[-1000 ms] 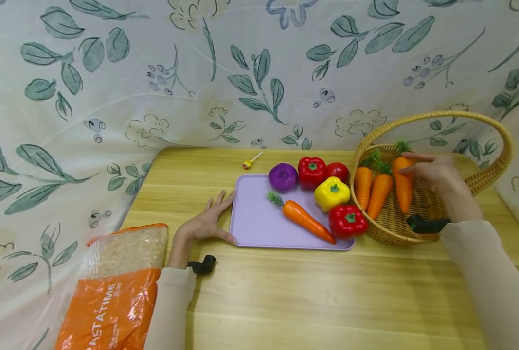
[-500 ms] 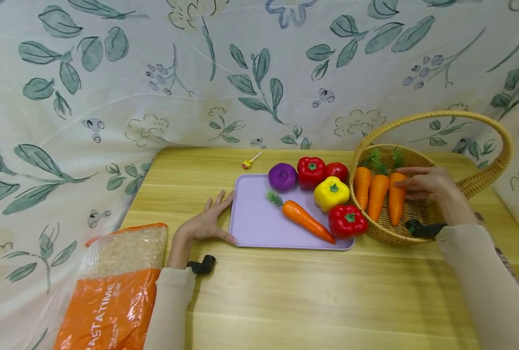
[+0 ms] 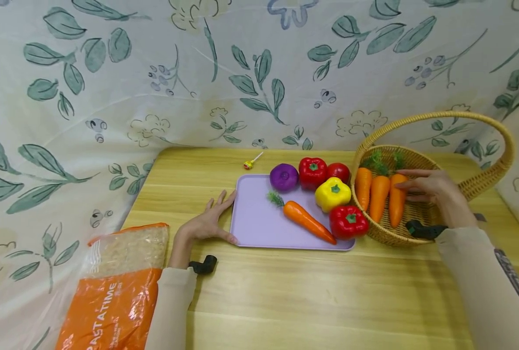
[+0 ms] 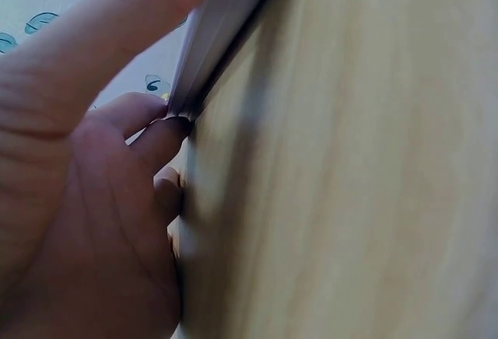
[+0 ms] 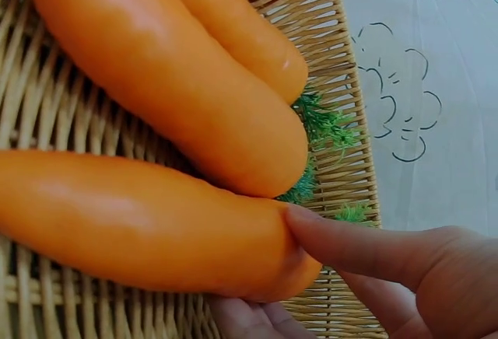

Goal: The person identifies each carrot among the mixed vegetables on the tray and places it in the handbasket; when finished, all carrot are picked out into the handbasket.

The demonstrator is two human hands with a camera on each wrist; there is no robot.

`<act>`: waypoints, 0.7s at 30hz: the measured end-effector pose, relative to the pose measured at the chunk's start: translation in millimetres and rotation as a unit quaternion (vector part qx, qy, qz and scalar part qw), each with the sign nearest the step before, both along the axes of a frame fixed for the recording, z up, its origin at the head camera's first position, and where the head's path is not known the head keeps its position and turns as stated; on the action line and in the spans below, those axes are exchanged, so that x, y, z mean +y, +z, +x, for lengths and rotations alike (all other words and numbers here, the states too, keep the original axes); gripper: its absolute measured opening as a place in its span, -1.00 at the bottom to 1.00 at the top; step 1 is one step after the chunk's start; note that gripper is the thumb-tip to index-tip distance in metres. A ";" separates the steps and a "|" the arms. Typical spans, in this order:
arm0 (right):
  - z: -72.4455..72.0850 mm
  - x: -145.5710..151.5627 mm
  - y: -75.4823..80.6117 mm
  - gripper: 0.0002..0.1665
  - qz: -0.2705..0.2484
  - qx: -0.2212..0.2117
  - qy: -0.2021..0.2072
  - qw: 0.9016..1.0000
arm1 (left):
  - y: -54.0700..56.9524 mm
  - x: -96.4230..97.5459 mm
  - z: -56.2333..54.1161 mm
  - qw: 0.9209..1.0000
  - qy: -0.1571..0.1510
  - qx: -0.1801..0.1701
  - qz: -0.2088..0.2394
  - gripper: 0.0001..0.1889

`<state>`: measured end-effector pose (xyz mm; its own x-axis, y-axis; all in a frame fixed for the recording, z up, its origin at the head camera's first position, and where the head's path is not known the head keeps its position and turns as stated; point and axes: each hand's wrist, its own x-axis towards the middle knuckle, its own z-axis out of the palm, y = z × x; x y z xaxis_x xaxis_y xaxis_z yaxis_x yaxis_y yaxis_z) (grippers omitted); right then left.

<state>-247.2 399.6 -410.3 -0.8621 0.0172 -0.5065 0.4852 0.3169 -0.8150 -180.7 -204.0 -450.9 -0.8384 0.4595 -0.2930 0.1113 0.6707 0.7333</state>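
Observation:
In the wicker basket, at the right of the head view, lie three orange carrots with green tops. My right hand pinches the rightmost carrot near its leafy end; the right wrist view shows the thumb on top and fingertips underneath. The two other carrots lie alongside it. My left hand rests against the left edge of a lilac tray, thumb at the near corner and fingers spread. One carrot lies slanted on that tray.
Around the tray's right and back sides sit a purple round vegetable, red peppers, a yellow pepper and a red round one. A lollipop lies behind. An orange pasta bag is at left; the basket handle arches high.
My right hand has moved slightly left and down with its carrot, which now lies close beside the other two. The left hand and the tray have stayed put.

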 end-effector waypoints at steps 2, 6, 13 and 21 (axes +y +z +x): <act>9.4 -7.4 8.9 -0.49 0.004 0.007 -0.002 1.000 | -1.7 -0.2 -0.6 1.000 -0.003 -0.001 0.001 0.42; 21.3 -14.6 19.1 -0.60 0.011 0.025 0.006 1.000 | -1.7 0.7 -0.3 1.000 -0.004 -0.001 0.003 0.42; 17.8 -10.8 12.5 -0.54 -0.010 0.018 0.001 1.000 | 0.4 1.7 0.6 1.000 -0.005 -0.005 0.004 0.42; 18.2 -20.4 15.2 -0.49 0.021 0.025 -0.012 0.999 | -0.2 -0.8 0.4 1.000 -0.002 -0.009 0.006 0.42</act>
